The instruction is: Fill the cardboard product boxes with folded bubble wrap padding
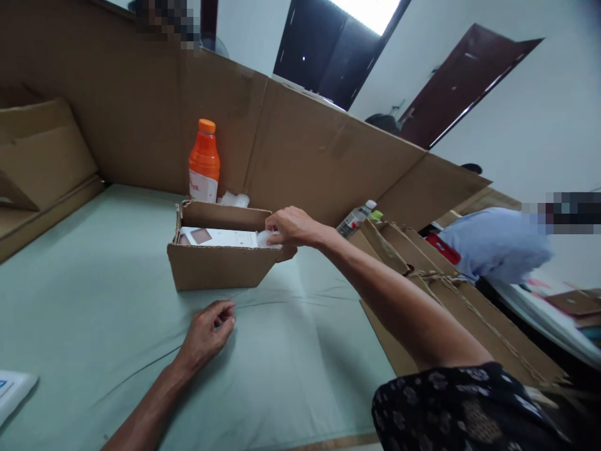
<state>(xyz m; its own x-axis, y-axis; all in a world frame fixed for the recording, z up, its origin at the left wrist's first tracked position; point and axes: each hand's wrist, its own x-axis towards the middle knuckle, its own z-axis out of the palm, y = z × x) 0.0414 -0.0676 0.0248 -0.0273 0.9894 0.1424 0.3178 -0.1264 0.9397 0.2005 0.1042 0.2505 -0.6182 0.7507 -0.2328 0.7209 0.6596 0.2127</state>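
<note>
A small open-topped cardboard box [218, 269] stands on the green cloth. Inside it lies a white carton [235, 238] with a greyish square on its face. At the box's right end, my right hand [292, 227] reaches in over the rim, its fingers closed on a whitish translucent item [264, 238] whose kind I cannot make out. Part of that item is hidden by the fingers and the box wall. Just in front of the box, my left hand [206, 332] rests on the cloth, loosely curled, thumb and fingers apart, holding nothing.
Behind the box stand an orange bottle [205, 161] and a clear plastic piece [235, 200]. A cardboard wall [319, 138] borders the green cloth [117, 250]. To the right are a clear bottle [357, 218] and divided cardboard boxes [451, 307]; a white packet [14, 391] lies lower left.
</note>
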